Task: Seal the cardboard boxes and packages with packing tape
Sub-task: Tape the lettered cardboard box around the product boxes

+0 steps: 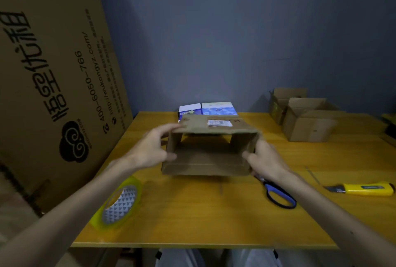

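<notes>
A small brown cardboard box (209, 155) lies on its side in the middle of the yellow wooden table (203, 219), its open mouth facing me and a white label on its upper face. My left hand (153, 147) grips the box's left wall, fingers reaching over the top corner. My right hand (264, 159) grips the right wall with the thumb inside the opening. A roll of clear packing tape (120, 203) with a yellowish tint lies flat near the table's front left.
Blue-handled scissors (277, 193) lie just under my right wrist. A yellow utility knife (364, 189) sits at the right. Two open cardboard boxes (306, 120) stand at the back right. A blue-and-white package (209, 108) lies behind the box. A huge printed carton (49, 78) leans on the left.
</notes>
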